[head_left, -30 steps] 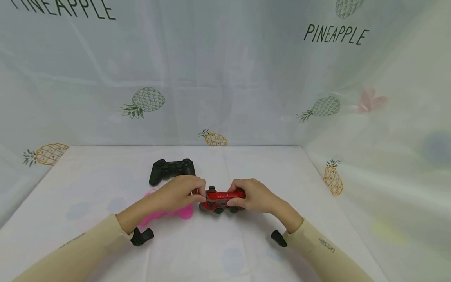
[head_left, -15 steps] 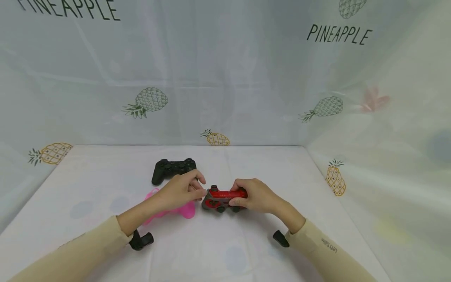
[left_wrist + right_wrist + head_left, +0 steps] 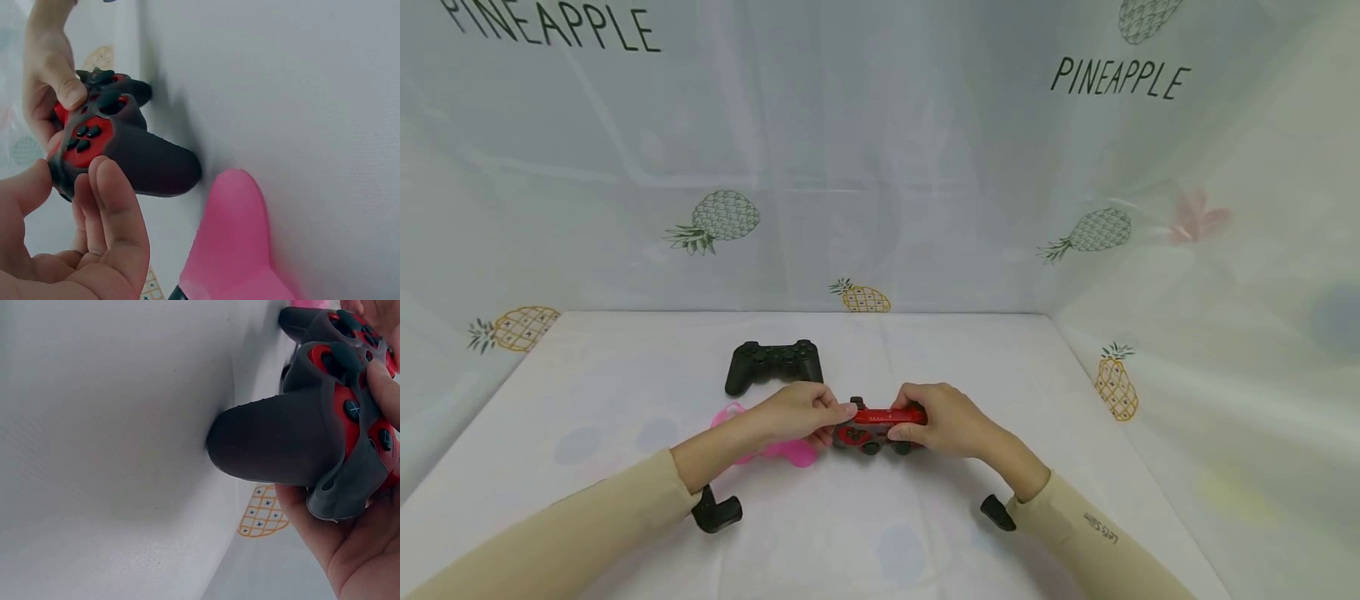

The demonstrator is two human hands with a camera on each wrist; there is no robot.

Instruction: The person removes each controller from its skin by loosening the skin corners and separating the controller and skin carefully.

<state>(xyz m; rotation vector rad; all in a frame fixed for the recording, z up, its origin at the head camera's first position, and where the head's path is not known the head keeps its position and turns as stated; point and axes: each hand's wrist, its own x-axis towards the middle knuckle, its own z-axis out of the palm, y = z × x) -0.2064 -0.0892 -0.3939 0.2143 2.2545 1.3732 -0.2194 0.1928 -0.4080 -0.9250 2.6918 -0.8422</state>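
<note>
A red game controller (image 3: 880,415) stands on edge over the white table, partly inside a dark grey silicone cover (image 3: 156,159). My right hand (image 3: 947,419) grips its right end, thumb on the button face and fingers behind. At the other end, my left hand (image 3: 801,412) pinches the edge of the cover between thumb and fingertips. In the right wrist view the grey cover wraps the grip (image 3: 275,437), while red body shows around the buttons and along the top. A pink silicone controller cover (image 3: 231,237) lies beneath my left forearm, partly hidden by it.
Behind my left hand lies a black game controller (image 3: 773,362) on the white table cloth (image 3: 820,533). Pineapple-printed white sheets (image 3: 887,167) hang at the back and right. Black devices (image 3: 997,512) sit at both wrists.
My left hand lifted off the controller's left end, fingers spreading, then came back and now pinches the cover there. My right hand keeps its grip, and the controller stays nearly in place.
</note>
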